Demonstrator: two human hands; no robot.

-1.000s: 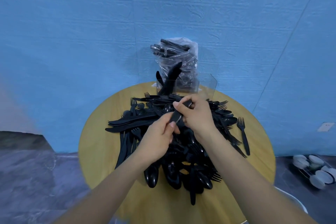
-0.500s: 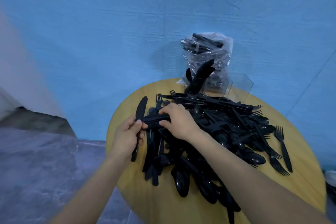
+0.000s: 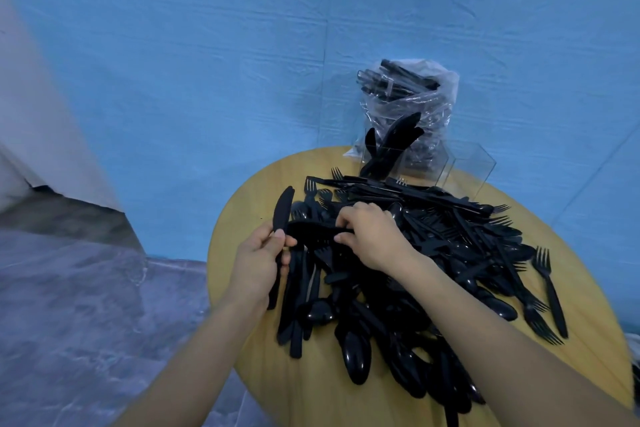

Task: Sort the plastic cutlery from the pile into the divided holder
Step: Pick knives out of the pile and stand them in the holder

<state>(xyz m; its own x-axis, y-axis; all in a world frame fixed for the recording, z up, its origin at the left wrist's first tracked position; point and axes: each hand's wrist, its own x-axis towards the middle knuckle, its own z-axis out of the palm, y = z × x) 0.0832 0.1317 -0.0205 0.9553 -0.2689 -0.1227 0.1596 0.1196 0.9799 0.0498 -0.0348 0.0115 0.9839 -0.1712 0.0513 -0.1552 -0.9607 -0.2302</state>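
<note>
A large pile of black plastic cutlery (image 3: 433, 253), with forks, knives and spoons mixed, covers the round wooden table (image 3: 242, 198). My left hand (image 3: 259, 260) grips a black knife (image 3: 281, 215) upright at the pile's left edge, blade pointing up. My right hand (image 3: 374, 236) pinches another black knife (image 3: 311, 229) lying crosswise on top of the pile, its tip near my left hand. The clear divided holder (image 3: 460, 166) stands at the table's far edge; its left compartment holds a few black knives (image 3: 391, 146), and the compartments to the right look empty.
A clear plastic bag (image 3: 412, 104) stuffed with more black cutlery stands behind the holder against the blue wall. A loose fork (image 3: 550, 288) lies at the pile's right side. The table's left edge drops to a grey floor (image 3: 86, 305).
The view swung left, so the table now sits to the right. My left hand took a knife and raised it upright at the pile's left edge; my right hand reached left onto a second knife.
</note>
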